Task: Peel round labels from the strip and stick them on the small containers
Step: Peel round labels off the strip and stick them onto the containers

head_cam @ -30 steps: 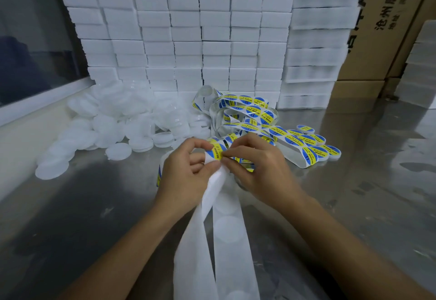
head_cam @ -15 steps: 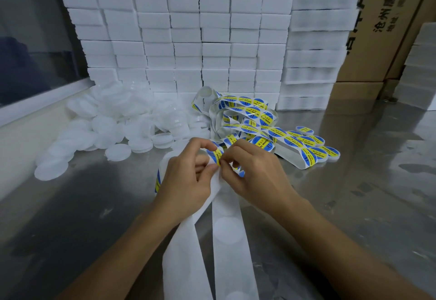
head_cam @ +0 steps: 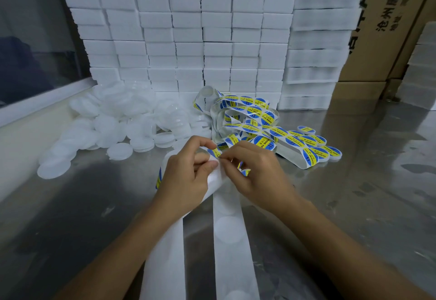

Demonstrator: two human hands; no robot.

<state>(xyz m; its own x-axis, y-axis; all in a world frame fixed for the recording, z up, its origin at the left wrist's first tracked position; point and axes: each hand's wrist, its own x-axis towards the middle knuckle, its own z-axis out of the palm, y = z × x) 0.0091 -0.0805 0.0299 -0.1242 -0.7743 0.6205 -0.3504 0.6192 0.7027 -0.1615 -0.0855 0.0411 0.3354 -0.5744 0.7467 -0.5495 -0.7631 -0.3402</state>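
Peeling, head view: my left hand pinches the label strip where it folds, and my right hand pinches the edge of a round label. Compared with a second ago, both hands sit closer together and the label edge looks more lifted, so I judge release is near. The bared strip's long axis runs from the fold toward me along the worktop. Small containers lie heaped far left, unlabelled.

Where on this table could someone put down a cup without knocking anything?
The metal table is bare right of the right hand, below the label strip. Another bare patch lies left of the left hand, below the white lids. The middle is crowded: both hands, labels and backing paper.
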